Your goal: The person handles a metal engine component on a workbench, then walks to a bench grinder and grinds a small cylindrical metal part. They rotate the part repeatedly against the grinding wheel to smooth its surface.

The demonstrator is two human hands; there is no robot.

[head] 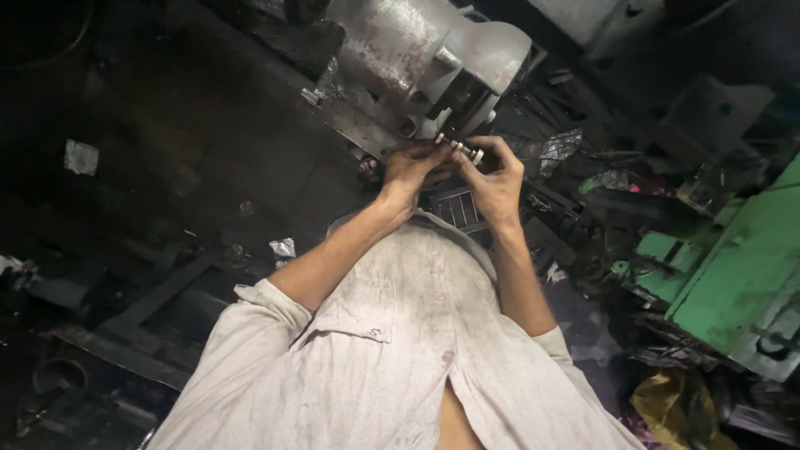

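I observe the left hand (410, 169) and right hand (497, 179) raised together, both closed by the fingertips on a small metal threaded part (463, 150), evidently held between them for control. It sits just below the grey machine casting (417, 58), above the pale shirt (392, 350).

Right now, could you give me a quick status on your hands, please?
Left hand and right hand both pinching a small metal bolt. Grey machine close behind. Nothing between them.

Silvery small metal part (465, 150), grey rust-speckled machine casting (417, 58), green machine body (733, 275)
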